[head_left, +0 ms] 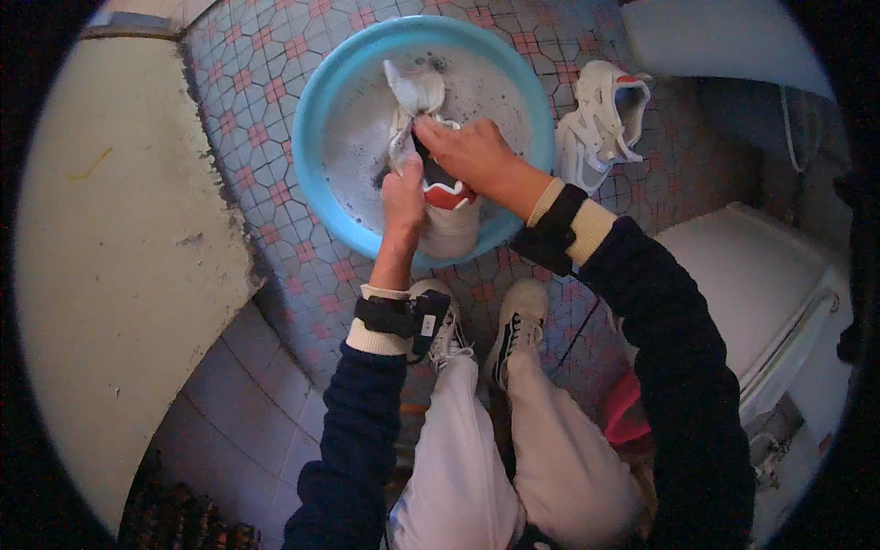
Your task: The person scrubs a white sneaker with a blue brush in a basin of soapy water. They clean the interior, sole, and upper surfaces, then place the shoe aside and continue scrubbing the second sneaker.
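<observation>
A light blue basin point(309, 174) full of greyish, sudsy water point(353, 128) stands on the floor in front of me. Over it I hold a white sneaker point(449, 229) with a dark inside and a red patch at its collar. My left hand point(403, 197) is closed on the sneaker's left side, thumb up. From the right, my right hand point(472, 151) reaches across the shoe's opening, its fingers closed at the upper edge. Beyond the fingers a wet whitish flap point(419, 90) sticks up; whether it is the tongue or a cloth I cannot tell.
A second white sneaker point(600, 124) rests on the patterned tile floor point(266, 87), right of the basin. A worn, pale slab point(119, 211) bounds the left side. At the right are a whitish box-like surface point(733, 275) and a pink container point(628, 412). My feet are just below the basin.
</observation>
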{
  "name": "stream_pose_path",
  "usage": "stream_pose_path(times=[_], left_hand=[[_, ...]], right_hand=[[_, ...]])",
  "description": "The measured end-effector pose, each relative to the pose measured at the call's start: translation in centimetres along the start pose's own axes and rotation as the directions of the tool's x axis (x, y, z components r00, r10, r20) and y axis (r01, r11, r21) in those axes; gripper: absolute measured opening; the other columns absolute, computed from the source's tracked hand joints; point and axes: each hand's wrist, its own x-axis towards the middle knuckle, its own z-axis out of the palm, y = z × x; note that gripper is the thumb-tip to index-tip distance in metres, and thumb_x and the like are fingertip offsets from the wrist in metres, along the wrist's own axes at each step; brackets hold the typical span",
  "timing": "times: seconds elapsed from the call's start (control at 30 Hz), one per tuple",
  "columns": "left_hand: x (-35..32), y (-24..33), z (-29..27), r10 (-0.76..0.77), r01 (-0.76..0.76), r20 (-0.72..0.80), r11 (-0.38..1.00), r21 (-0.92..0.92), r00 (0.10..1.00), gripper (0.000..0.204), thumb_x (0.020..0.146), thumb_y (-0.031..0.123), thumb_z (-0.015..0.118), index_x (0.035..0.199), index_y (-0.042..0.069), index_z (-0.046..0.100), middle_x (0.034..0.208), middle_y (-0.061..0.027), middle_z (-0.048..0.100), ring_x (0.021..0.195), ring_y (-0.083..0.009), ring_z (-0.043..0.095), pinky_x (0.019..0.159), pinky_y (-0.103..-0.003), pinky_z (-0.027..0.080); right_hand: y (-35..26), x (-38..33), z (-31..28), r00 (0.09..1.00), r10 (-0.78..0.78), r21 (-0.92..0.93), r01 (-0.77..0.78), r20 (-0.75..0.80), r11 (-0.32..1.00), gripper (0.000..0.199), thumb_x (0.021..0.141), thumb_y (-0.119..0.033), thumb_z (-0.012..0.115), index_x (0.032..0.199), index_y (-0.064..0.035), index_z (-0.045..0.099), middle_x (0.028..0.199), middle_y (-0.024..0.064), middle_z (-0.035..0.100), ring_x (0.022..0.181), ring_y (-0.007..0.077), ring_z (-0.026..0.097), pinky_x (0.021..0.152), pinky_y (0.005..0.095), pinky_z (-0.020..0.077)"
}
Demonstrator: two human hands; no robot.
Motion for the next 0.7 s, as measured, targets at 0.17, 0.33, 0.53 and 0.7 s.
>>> stream_pose_path(times=[0.17, 0.33, 0.53, 0.7], left_hand=[[0.1, 0.2, -0.2, -0.063, 0.068, -0.061, 0.994, 0.089, 0.996, 0.053, 0.087, 0.041, 0.045, 0.094, -0.011, 0.058, 0.084, -0.0233, 0.063, 0.083, -0.0320, 0.060, 0.075, -0.042, 0.041], [0.5, 0.3, -0.4, -0.008, -0.004, 0.050, 0.975, 0.223, 0.999, 0.048, 0.085, 0.037, 0.048, 0.099, -0.007, 0.059, 0.091, -0.0248, 0.062, 0.091, -0.0361, 0.059, 0.081, -0.040, 0.040], [-1.0, 0.2, -0.4, 0.173, -0.171, 0.000, 0.976, -0.138, 0.985, 0.062, 0.079, 0.021, 0.050, 0.135, 0.000, 0.031, 0.118, -0.0102, 0.051, 0.097, -0.0161, 0.049, 0.084, -0.027, 0.040], [-1.3, 0.5, -1.0, 0.078, 0.008, 0.206, 0.921, -0.389, 0.976, 0.061, 0.075, 0.017, 0.049, 0.132, -0.001, 0.035, 0.103, -0.0057, 0.052, 0.090, -0.0143, 0.049, 0.081, -0.026, 0.041]], right_hand=[[0.5, -1.6, -1.5, 0.948, 0.087, 0.265, -0.173, 0.306, 0.949, 0.024, 0.081, -0.021, 0.057, 0.101, -0.0114, 0.046, 0.084, 0.0112, 0.062, 0.074, 0.0350, 0.061, 0.058, 0.0450, 0.0459], [0.5, -0.2, -1.6, 0.959, 0.041, 0.203, -0.101, 0.282, 0.974, 0.022, 0.084, -0.026, 0.054, 0.095, -0.0083, 0.049, 0.079, 0.0121, 0.061, 0.072, 0.0358, 0.062, 0.057, 0.0479, 0.0457], [-0.2, -0.4, -1.3, 0.958, 0.137, 0.149, -0.178, 0.251, 0.973, 0.029, 0.080, -0.022, 0.058, 0.105, -0.0114, 0.048, 0.085, 0.0129, 0.062, 0.071, 0.0338, 0.062, 0.057, 0.0448, 0.0465], [0.2, -1.8, -1.6, 0.946, 0.084, 0.351, -0.198, 0.314, 0.915, 0.024, 0.080, -0.025, 0.057, 0.099, -0.0123, 0.053, 0.080, 0.0142, 0.062, 0.076, 0.0318, 0.063, 0.062, 0.0493, 0.0467]])
